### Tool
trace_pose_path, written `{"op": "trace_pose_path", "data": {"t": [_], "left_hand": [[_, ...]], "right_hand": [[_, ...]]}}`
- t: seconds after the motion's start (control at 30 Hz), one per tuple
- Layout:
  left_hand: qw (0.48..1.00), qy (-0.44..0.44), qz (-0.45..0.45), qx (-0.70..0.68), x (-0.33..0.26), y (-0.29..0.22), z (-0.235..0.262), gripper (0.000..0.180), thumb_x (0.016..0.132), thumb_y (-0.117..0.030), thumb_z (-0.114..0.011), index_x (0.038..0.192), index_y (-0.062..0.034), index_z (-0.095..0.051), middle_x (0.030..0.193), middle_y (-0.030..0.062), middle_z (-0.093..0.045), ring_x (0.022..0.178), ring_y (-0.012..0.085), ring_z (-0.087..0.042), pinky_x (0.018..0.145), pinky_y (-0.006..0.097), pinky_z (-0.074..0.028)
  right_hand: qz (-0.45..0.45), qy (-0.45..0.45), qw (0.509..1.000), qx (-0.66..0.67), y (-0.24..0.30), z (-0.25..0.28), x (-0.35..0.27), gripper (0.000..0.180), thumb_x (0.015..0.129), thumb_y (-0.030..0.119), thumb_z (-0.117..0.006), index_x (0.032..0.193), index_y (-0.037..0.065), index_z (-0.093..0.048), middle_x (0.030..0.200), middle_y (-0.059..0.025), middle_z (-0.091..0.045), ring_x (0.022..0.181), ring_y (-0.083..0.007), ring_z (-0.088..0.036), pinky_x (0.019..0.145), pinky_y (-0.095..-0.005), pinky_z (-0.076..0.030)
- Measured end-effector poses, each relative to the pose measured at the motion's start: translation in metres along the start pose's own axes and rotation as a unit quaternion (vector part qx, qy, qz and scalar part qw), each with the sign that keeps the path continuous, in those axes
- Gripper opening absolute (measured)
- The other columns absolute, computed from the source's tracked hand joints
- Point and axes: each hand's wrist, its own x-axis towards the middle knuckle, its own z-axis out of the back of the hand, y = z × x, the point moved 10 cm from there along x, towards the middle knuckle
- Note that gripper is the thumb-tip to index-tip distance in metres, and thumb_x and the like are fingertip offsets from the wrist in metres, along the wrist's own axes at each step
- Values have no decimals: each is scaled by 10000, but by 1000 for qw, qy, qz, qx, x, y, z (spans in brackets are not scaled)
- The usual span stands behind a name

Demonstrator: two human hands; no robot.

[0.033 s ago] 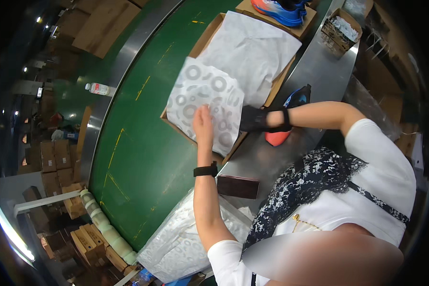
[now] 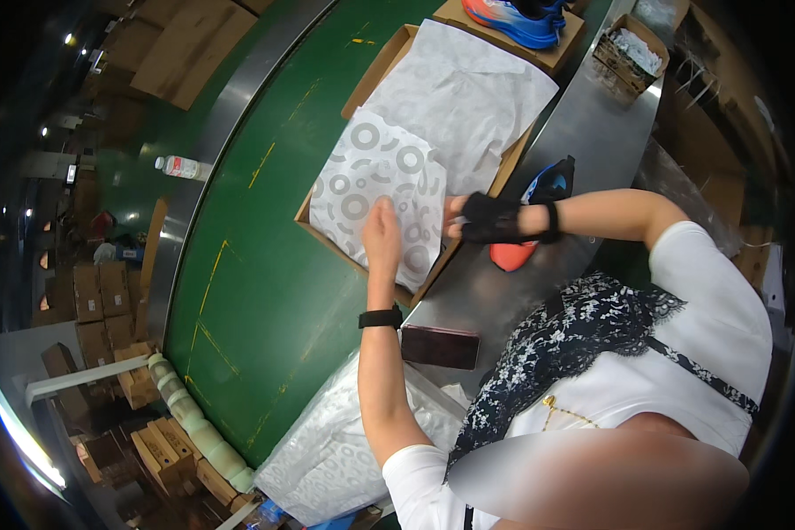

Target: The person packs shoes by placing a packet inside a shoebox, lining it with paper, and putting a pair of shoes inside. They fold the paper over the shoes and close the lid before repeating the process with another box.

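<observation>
A patterned sheet of tissue paper (image 2: 349,163) with grey rings lies across the near part of an open shoe box (image 2: 382,75). My bare left hand (image 2: 382,234) is over the middle of this sheet, its fingers bent together; what they hold, if anything, is hidden. My right hand (image 2: 493,218), in a black fingerless glove, is at the sheet's right edge with its fingertips a little apart. More white tissue paper (image 2: 468,93) spreads over the box's far part. A blue and orange-red shoe (image 2: 512,256) lies on the metal table, partly behind my right hand.
A dark phone-like slab (image 2: 442,347) lies near me. Patterned paper (image 2: 327,450) is stacked at the lower left. Beyond the box, a blue and orange shoe (image 2: 526,26) sits on another carton. A small carton (image 2: 627,66) holds white bits. A bottle (image 2: 181,167) stands across the green belt (image 2: 247,265).
My right hand has drawn back to the right, and its fingertips now show at the sheet's edge. My left hand and the patterned sheet have shifted slightly.
</observation>
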Motion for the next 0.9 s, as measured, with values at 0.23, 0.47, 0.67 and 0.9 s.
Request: {"op": "trace_pose_path", "data": {"t": [0.23,0.47,0.67,0.9], "left_hand": [[725,75,-20,685,-9,32,-26,666,746,-539,-465,1230,-87,-399,1330,219,-228,1248,361,-160,927,628,-83],[822,13,-50,568,-20,-4,-29,692,690,-421,-629,1195,-5,-403,1272,238,-306,1178,388,-289,915,566,-234],[868,125,-217,429,-115,-14,-115,773,662,-375,-683,1182,80,-337,1205,274,-347,1056,353,-415,859,388,-368],[897,-91,-192,388,-144,-60,-75,635,600,-255,-745,1032,60,-404,904,157,-461,866,276,-467,792,342,-380]], "right_hand": [[-43,-252,911,-324,2,125,-121,363,688,252,-627,955,32,-520,907,-141,-530,857,-274,-528,740,-335,-443],[-76,-20,922,-380,-19,77,-118,488,625,388,-670,930,31,-539,890,-137,-512,819,-279,-541,720,-355,-442],[-12,0,898,-440,-1,42,-99,382,599,349,-650,816,48,-560,746,-88,-540,670,-243,-568,583,-336,-456],[246,-86,922,-286,133,17,-55,259,661,163,-647,886,51,-584,781,-72,-563,610,-218,-577,525,-288,-470]]}}
